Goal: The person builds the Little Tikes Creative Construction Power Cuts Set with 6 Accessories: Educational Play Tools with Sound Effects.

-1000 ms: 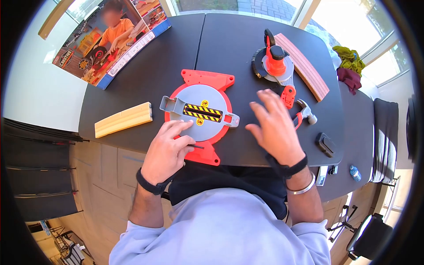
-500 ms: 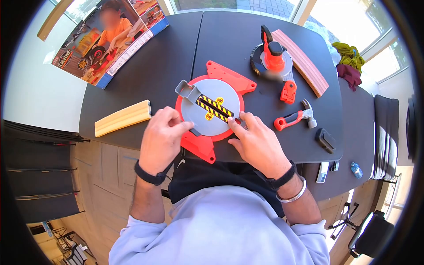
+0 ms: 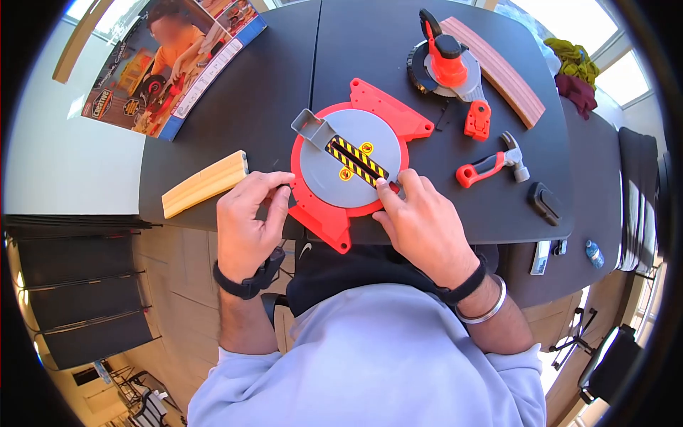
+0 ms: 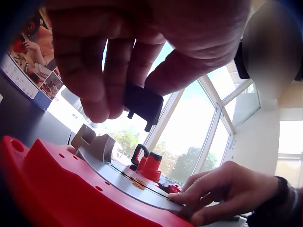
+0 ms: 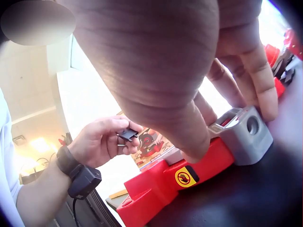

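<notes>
Black tabletop [image 3: 277, 85] near windows [image 4: 189, 125]: right fingers [image 5: 260, 78] grip a red base [image 3: 391, 114], left fingers [image 4: 116, 80] pinch a dark piece [image 4: 144, 105].

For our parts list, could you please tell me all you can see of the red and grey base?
The base looks like moulded plastic: a round grey plate in a red frame with two flared ends. A slot edged in yellow-and-black stripes crosses the plate between two yellow warning stickers, and a grey bracket rises at the slot's left end. It lies flat on the table, with the right hand holding its right edge.
</notes>
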Available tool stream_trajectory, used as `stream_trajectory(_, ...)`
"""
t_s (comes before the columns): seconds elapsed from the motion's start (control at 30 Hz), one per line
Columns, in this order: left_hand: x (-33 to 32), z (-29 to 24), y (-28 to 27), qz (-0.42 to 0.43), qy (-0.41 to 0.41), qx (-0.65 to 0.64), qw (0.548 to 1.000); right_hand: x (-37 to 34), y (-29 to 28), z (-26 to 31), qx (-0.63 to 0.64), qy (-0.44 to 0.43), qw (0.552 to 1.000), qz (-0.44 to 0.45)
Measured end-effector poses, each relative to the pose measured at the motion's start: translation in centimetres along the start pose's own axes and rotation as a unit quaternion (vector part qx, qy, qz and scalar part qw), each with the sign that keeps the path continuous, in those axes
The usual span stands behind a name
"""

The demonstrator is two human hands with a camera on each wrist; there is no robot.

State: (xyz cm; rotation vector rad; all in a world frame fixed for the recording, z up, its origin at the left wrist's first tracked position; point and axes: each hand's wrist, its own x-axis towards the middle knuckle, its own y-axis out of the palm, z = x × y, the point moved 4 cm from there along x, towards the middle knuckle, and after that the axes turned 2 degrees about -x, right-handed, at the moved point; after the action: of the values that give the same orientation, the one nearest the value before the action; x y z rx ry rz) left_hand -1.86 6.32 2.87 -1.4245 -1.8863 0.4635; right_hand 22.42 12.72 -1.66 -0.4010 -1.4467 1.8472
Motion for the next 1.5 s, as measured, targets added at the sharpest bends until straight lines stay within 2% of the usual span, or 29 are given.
stream_trajectory(0.1,0.1,0.1,0.3,0.047,0.015,0.044,0.998,0.0,0.1,-0.1,0.002,-0.002,1.0,-0.01)
stream_trajectory(0.17,-0.2,0.1,0.7,0.07,-0.06,0.01,0.996,-0.3,0.2,-0.1,0.006,-0.004,1.0,-0.022)
stream_trajectory(0.2,-0.5,-0.1,1.1,0.073,-0.061,0.009,0.995,-0.4,0.3,-0.1,0.006,-0.001,1.0,-0.02)
stream_trajectory(0.27,-0.7,0.1,1.4,0.033,-0.128,-0.054,0.99,-0.4,0.2,-0.2,0.009,-0.005,0.999,-0.033)
stream_trajectory(0.4,-0.2,-0.1,1.2,0.036,-0.103,-0.031,0.994,-0.4,0.2,-0.3,0.016,0.003,1.0,-0.018)
stream_trajectory(0.47,0.0,0.4,1.3,0.115,-0.042,0.082,0.989,-0.5,0.2,-0.4,0.018,-0.007,0.999,-0.03)
stream_trajectory(0.57,0.1,0.3,1.3,0.114,-0.045,0.106,0.987,-0.6,0.4,-0.4,0.018,-0.003,0.999,-0.036)
stream_trajectory(0.7,0.2,0.2,1.4,0.094,-0.067,0.104,0.988,-0.5,0.4,-0.4,0.019,-0.003,0.999,-0.033)
stream_trajectory(0.9,0.2,0.1,1.6,0.079,-0.039,0.12,0.989,-0.5,0.4,-0.5,0.019,-0.002,0.999,-0.031)
stream_trajectory(1.07,0.0,0.5,1.9,0.067,-0.086,0.114,0.988,-0.6,0.5,-0.5,0.026,-0.005,0.999,-0.047)
stream_trajectory(1.5,-0.4,0.6,2.3,0.078,-0.048,0.128,0.988,-0.4,0.4,-0.6,0.039,-0.003,0.998,-0.046)
